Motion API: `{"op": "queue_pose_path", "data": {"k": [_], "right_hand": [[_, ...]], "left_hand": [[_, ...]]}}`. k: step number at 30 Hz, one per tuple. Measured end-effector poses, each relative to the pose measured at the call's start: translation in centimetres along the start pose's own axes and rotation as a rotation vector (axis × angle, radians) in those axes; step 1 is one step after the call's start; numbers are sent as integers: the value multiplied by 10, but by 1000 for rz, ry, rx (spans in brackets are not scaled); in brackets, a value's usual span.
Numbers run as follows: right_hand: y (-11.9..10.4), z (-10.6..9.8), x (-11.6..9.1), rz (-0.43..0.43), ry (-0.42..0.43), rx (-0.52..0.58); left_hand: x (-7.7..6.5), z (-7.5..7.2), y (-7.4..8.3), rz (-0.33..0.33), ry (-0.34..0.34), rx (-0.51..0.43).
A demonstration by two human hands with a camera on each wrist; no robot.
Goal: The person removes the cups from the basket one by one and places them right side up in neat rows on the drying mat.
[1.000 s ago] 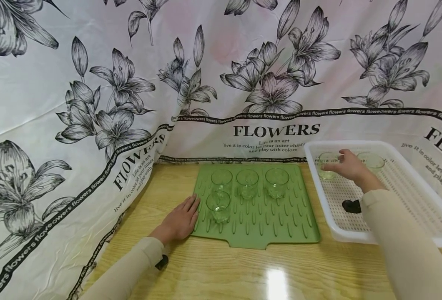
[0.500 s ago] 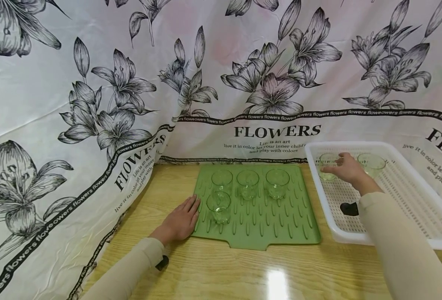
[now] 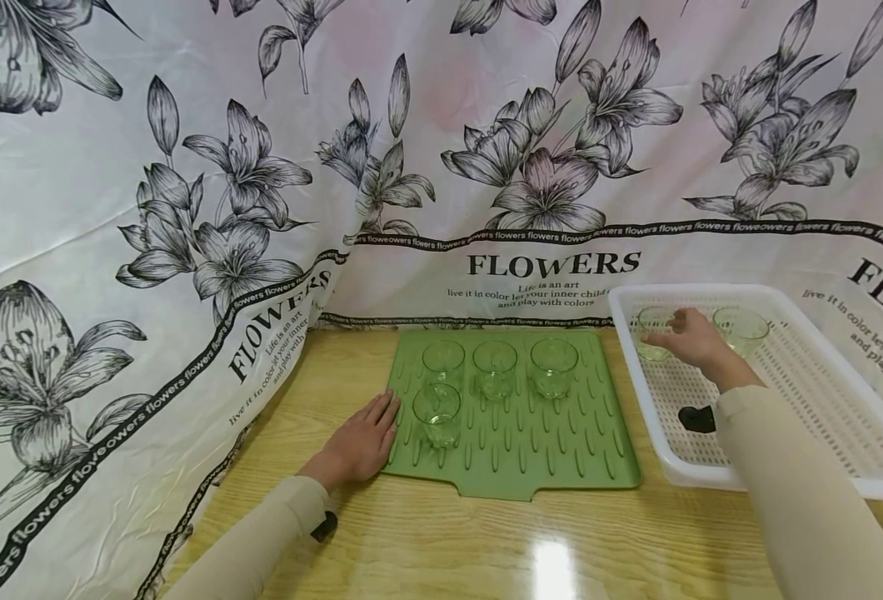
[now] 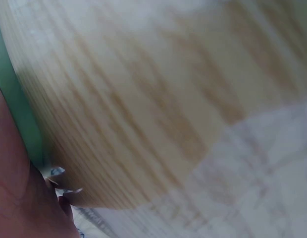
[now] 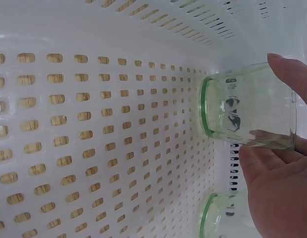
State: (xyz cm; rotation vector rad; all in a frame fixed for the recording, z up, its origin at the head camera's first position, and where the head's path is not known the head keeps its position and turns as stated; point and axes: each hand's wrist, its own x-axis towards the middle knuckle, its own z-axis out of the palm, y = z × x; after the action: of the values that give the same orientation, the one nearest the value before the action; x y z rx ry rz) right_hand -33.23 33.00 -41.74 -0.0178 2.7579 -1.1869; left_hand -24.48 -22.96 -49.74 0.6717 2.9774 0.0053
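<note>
My left hand (image 3: 355, 442) lies flat with straight fingers along the left edge of a green drying mat (image 3: 531, 458). In the left wrist view only part of this hand (image 4: 20, 198) shows, beside a strip of the mat. Over in the white basket (image 3: 646, 404), my right hand (image 3: 696, 342) grips a clear greenish drinking glass (image 5: 245, 109) between thumb and fingers. That glass stands on the perforated basket floor. A second glass (image 3: 741, 333) stands beside it, partly behind the hand. Several similar glasses are on the mat: three in the back row and one (image 3: 437, 417) in front at left.
The mat lies on a wooden table (image 3: 426, 542), just left of the basket. A floral curtain (image 3: 554, 283) hangs close behind both and slants down along the left side. The basket's raised rim runs between the right hand and the mat.
My right hand has barely moved and stays at the same glass in the basket. The left hand and the glasses on the mat keep their places.
</note>
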Motion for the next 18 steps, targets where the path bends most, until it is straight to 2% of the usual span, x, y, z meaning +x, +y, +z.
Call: {"op": "queue_pose_path", "data": {"k": [10, 18], "right_hand": [[-7, -9, -6, -6, 44, 40], [-9, -13, -8, -38, 103, 65]], "left_hand": [[-2, -11, 7, 10, -1, -34], [-3, -9, 6, 16, 2, -37]]}}
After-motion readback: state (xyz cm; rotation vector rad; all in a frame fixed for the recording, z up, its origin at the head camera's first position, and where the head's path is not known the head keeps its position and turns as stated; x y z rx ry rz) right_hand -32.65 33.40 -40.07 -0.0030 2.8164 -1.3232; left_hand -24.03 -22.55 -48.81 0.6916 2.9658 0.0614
